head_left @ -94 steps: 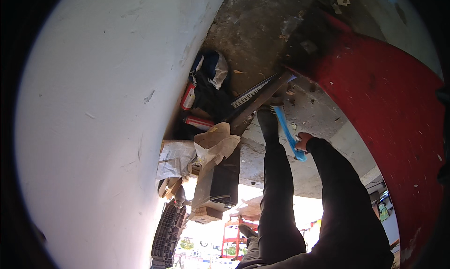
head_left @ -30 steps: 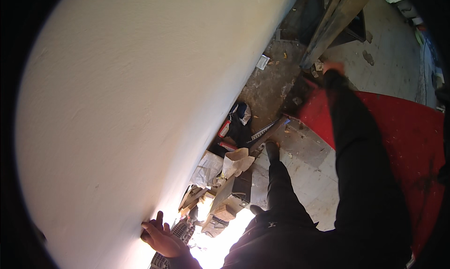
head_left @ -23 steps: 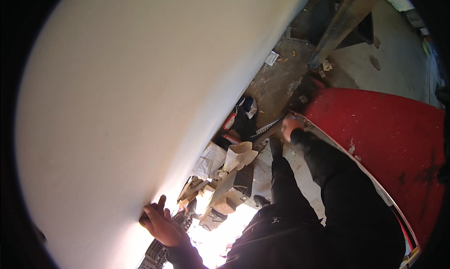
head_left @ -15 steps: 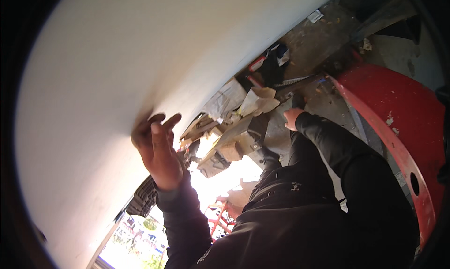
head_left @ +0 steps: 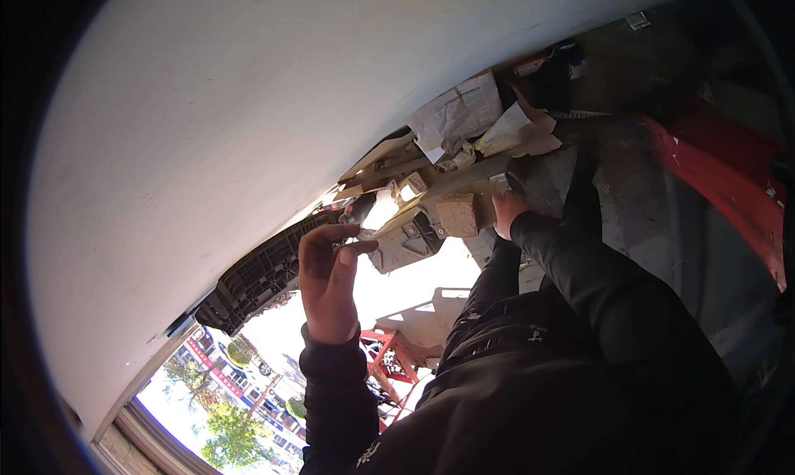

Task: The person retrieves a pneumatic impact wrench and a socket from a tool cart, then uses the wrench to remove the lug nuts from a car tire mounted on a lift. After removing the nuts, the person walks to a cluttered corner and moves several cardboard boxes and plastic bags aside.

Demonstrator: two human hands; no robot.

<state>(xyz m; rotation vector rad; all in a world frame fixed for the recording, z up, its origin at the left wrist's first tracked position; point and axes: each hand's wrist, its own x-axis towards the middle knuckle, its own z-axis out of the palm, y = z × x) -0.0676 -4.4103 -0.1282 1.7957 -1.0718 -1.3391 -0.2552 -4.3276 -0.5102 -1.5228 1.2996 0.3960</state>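
Observation:
My left hand (head_left: 329,280) is raised beside a large smooth white surface (head_left: 215,135). Its thumb and fingers are bent but apart, with nothing visible between them, and it does not appear to touch the surface. A ribbed black plastic part (head_left: 261,268) lies behind it, along the lower edge of the white surface. Lower and farther right, my right hand (head_left: 509,212) has its fingers curled close to a small brown block-like box (head_left: 457,215). A small pale item shows at its fingertips; whether the hand grips it is hard to make out.
Crumpled paper sheets (head_left: 460,110) and cardboard lie heaped beyond my hands. A red curved metal panel (head_left: 733,185) stands at the right. A red metal frame (head_left: 387,363) sits near my left forearm. Bright daylight, a tree (head_left: 236,434) and buildings show at the lower left.
My left hand has come away from the white surface, shifting right and down in view. My right hand sits slightly left. The whole view has turned, showing more of the black part and outdoors.

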